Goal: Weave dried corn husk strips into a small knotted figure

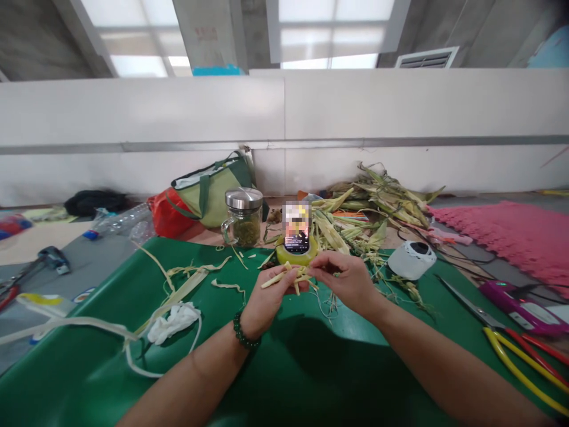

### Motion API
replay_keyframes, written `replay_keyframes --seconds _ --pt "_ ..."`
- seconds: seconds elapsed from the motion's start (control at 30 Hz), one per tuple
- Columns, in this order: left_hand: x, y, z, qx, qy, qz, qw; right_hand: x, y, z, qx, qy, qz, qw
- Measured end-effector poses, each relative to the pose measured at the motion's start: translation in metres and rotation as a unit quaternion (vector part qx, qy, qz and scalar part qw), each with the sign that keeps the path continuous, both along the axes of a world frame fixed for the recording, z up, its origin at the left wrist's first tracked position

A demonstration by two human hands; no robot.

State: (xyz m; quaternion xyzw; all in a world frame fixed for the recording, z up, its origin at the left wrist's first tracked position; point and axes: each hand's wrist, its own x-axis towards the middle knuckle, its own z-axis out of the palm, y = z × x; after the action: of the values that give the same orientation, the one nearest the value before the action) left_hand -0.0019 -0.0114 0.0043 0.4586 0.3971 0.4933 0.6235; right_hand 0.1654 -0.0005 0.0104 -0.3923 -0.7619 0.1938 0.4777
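My left hand (pixel 267 299) and my right hand (pixel 344 279) meet above a green mat (pixel 284 367). Both are closed on a small bundle of pale straw strips (pixel 288 276), pinched between the fingers. A dark bead bracelet sits on my left wrist. Just beyond the hands a phone (pixel 296 228) stands upright in a yellow holder (pixel 297 255).
A lidded glass jar (pixel 243 217), a green bag (pixel 213 190) and a pile of dried leaves (pixel 377 207) lie behind. White strips and a crumpled white piece (pixel 173 320) lie at left. Scissors (pixel 471 305), yellow-and-red pliers (pixel 524 356), a white round device (pixel 412 258) and a pink mat (pixel 511 234) are at right.
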Motion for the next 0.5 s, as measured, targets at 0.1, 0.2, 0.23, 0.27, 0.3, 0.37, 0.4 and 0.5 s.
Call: replay_keyframes --seconds 0.1,0.2,0.23,0.27,0.3,0.37,0.4,0.5 --pt "-0.001 -0.003 0.002 0.012 0.018 -0.039 0.999 0.0 0.009 -0.005 -0.043 0.058 -0.003 0.997" --pt "-0.002 -0.004 0.003 0.011 0.023 -0.075 0.997 0.003 0.015 -0.007 -0.055 0.078 0.015 0.995" --pt "-0.003 -0.003 0.003 0.004 0.017 -0.078 0.997 0.005 0.016 -0.007 -0.034 0.069 0.018 0.997" --pt "-0.003 -0.002 0.002 -0.007 0.006 -0.076 0.997 0.007 0.015 -0.006 0.011 0.051 0.018 0.998" --pt "-0.004 -0.001 0.002 -0.018 -0.009 -0.069 0.997 0.01 0.015 -0.003 0.076 0.026 0.013 0.997" --pt "-0.006 0.002 0.0 -0.037 -0.048 -0.052 0.997 0.015 0.012 0.003 0.228 -0.048 0.012 0.972" --pt "-0.007 0.004 -0.001 -0.042 -0.067 -0.042 0.996 0.017 0.01 0.006 0.286 -0.093 0.023 0.953" --pt "-0.009 0.009 -0.004 -0.054 -0.11 -0.031 0.992 0.017 0.005 0.014 0.337 -0.223 0.092 0.91"
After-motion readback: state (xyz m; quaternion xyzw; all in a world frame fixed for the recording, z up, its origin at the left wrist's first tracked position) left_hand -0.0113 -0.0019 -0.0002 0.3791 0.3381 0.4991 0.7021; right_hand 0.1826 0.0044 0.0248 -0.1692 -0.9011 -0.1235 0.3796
